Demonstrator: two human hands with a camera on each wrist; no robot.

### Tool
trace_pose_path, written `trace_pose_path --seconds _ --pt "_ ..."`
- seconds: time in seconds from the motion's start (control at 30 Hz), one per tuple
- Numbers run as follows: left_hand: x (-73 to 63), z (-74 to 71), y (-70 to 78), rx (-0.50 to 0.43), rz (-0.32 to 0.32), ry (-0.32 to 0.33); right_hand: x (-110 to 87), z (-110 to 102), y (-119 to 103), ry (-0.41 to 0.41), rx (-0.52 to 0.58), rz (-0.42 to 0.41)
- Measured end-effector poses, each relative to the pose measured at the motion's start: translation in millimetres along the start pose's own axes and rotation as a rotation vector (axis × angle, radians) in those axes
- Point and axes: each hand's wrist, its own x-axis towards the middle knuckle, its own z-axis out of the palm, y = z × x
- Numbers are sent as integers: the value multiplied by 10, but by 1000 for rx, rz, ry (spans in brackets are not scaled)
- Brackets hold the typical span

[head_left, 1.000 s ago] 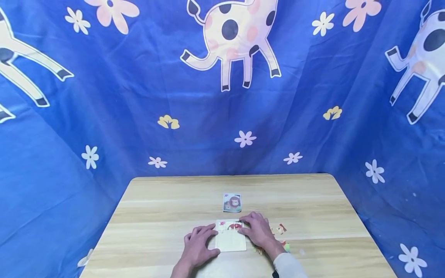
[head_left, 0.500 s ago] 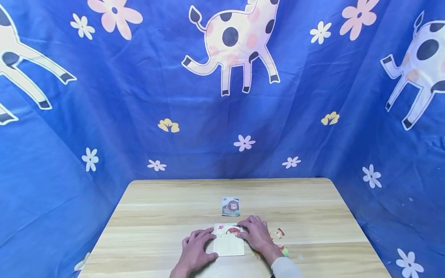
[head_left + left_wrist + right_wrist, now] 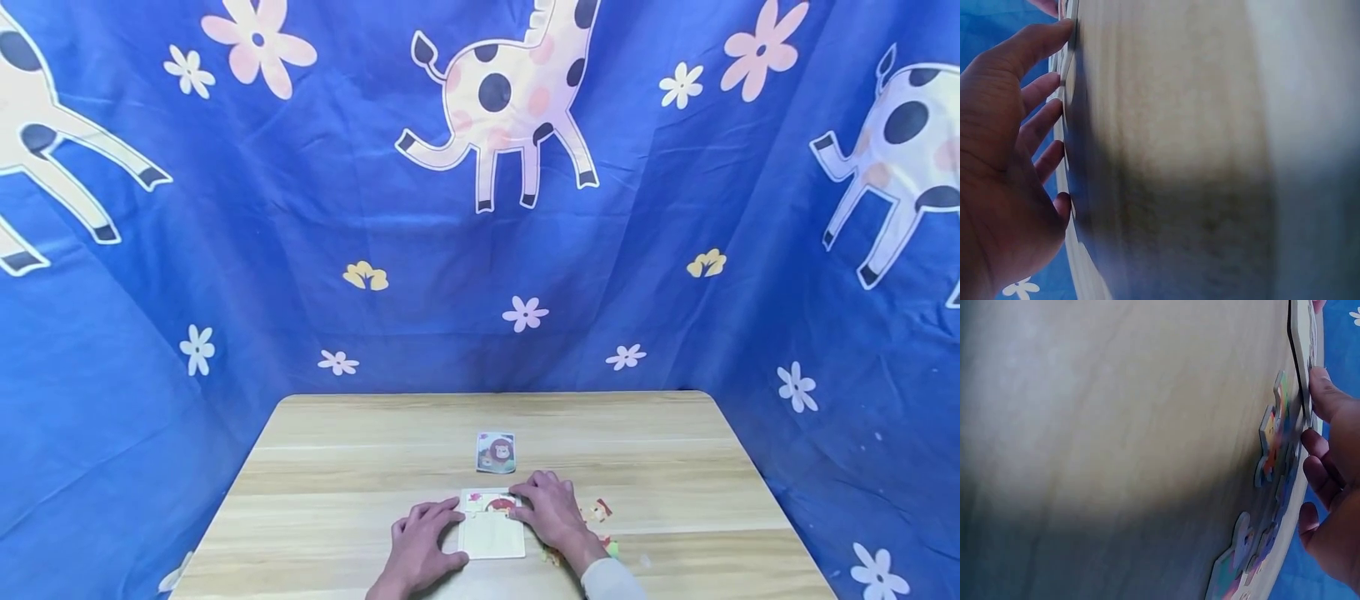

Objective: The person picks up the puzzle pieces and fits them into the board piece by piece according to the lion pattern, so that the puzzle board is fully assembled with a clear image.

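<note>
A pale puzzle board (image 3: 491, 540) lies near the middle of the table, its upper row filled with a pink flower and a reddish-brown mane. My left hand (image 3: 422, 546) rests along the board's left side, fingers spread, fingertips and thumb at the edge. At the upper right corner, the thumb and index finger of my right hand (image 3: 553, 512) span a puzzle piece, which they partly hide. In the right wrist view the thumb touches the board (image 3: 1300, 344), with the other fingers bent beside it. Loose puzzle pieces (image 3: 600, 510) lie right of the right hand.
A lion picture card (image 3: 496, 452) lies just beyond the board. More loose pieces (image 3: 1229, 569) show on the table in the right wrist view, some under the right forearm in the head view. A blue curtain (image 3: 420, 333) surrounds the wooden table (image 3: 337, 467).
The head view has tilted slightly upward, so everything sits lower in it. Both hands stay at the board, with barely any movement of the right thumb and fingers at the corner.
</note>
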Motion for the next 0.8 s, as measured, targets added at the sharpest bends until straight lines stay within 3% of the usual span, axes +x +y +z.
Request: trace_pose_path --seconds 0.37,0.8 --pt "24 -4 -10 5 -10 -7 2 22 -47 13 53 4" --pt "0 -34 18 14 5 -7 -18 104 -171 69 -13 51"
